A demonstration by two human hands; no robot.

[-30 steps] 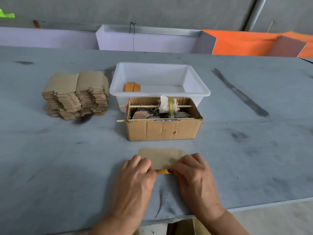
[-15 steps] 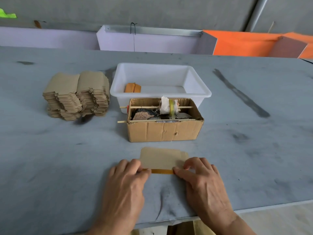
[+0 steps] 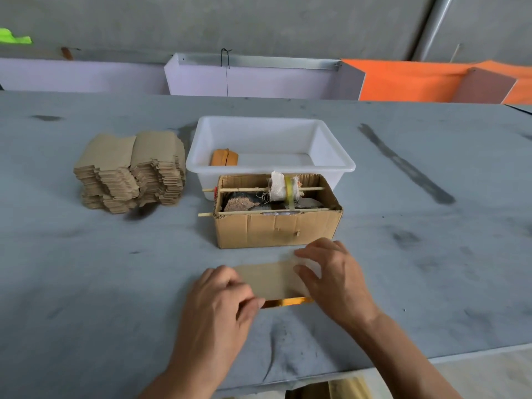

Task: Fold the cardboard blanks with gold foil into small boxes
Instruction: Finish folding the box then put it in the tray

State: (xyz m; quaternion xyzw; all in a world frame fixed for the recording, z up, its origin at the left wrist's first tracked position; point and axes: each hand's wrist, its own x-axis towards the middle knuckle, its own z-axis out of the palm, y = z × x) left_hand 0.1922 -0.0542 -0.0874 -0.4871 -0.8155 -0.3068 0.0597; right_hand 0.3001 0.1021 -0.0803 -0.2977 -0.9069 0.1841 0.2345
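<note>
- Blank (image 3: 272,279): plain brown, gold edge at 6 o'clock.
- Tub (image 3: 331,145): white, orange piece (image 3: 225,157) inside.
- Table (image 3: 86,269): grey, dark smudges.
- Stack (image 3: 129,171): brown.

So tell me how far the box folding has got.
Done: the folded orange-gold boxes in the white tub. In hand: one cardboard blank, gold underside showing, worked by the left hand and right hand. Left: the tall stack of flat blanks, so most of the job remains.
</note>
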